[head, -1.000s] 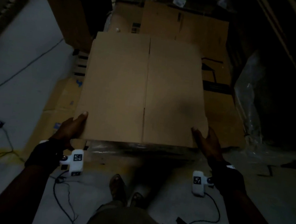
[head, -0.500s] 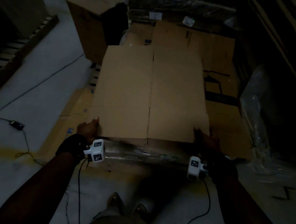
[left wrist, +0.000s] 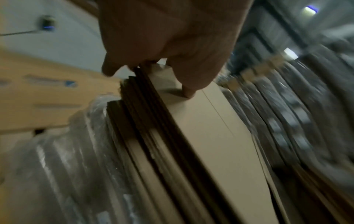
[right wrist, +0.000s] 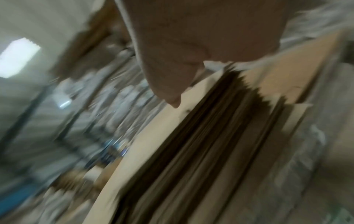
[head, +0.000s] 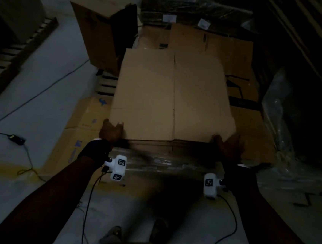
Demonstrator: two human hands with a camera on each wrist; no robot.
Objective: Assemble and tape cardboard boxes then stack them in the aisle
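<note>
The flat box (head: pixel 174 99) lies on top of the stack (head: pixel 153 147) of flattened cardboard, its near corners pinched: left hand (head: pixel 110 131) and right hand (head: pixel 227 146) each clamp thumb over, fingers (left wrist: pixel 184 72) under. The risk is catching several sheets at once, since the edges sit tightly layered; the wide sheet could also buckle at its centre crease or snag the plastic wrap (head: pixel 151 164).

Hands: two, the left hand (head: pixel 111 131) and the right hand (head: pixel 227 146). Flattened cardboard sheet (head: pixel 173 99) held between them: one. Erected cardboard box (head: pixel 94 25) beyond the left hand: one. Wrist cameras (head: pixel 118 167): two. Sheets stacked beneath cannot be counted.
</note>
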